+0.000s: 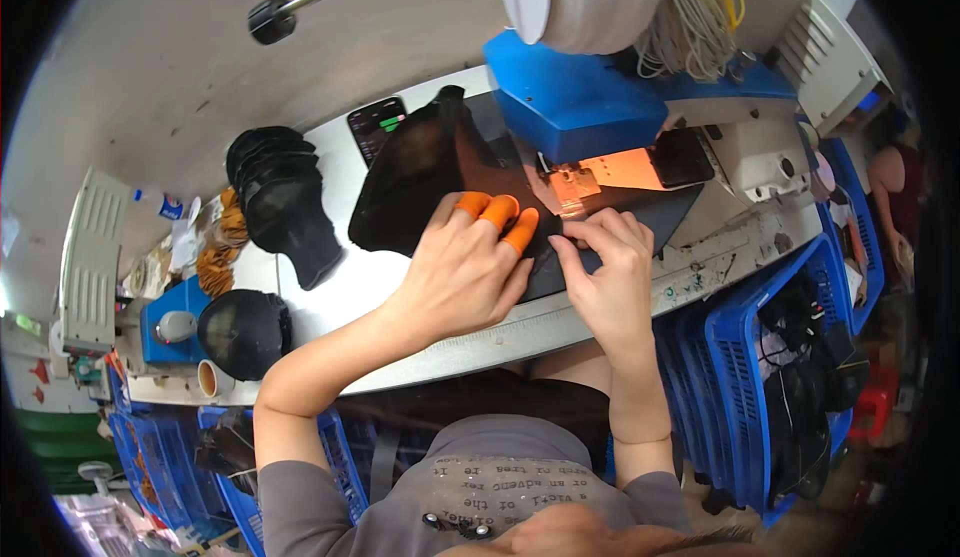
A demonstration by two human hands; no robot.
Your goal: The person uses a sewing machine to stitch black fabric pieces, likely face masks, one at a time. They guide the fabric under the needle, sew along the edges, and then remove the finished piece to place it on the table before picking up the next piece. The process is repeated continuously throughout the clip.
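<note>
A large black fabric piece (405, 182) lies across the sewing machine's bed, its right end near the lit needle area (575, 189). My left hand (468, 267) rests palm down on that fabric, fingers apart, with orange finger covers on several fingertips. Just to its right, my right hand (612, 272) is closed in a pinch at the black fabric's near edge, thumb against forefinger. Both hands sit on the near side of the machine's blue head (575, 102). What lies under the left fingertips is hidden.
Left of the fabric stand a stack of black shaped pieces (285, 197) and a rounded black piece (243, 334). Phones lie behind the fabric (377, 125) and right of the needle (683, 159). A white thread spool (595, 2) hangs above. Blue baskets (735, 357) flank the table.
</note>
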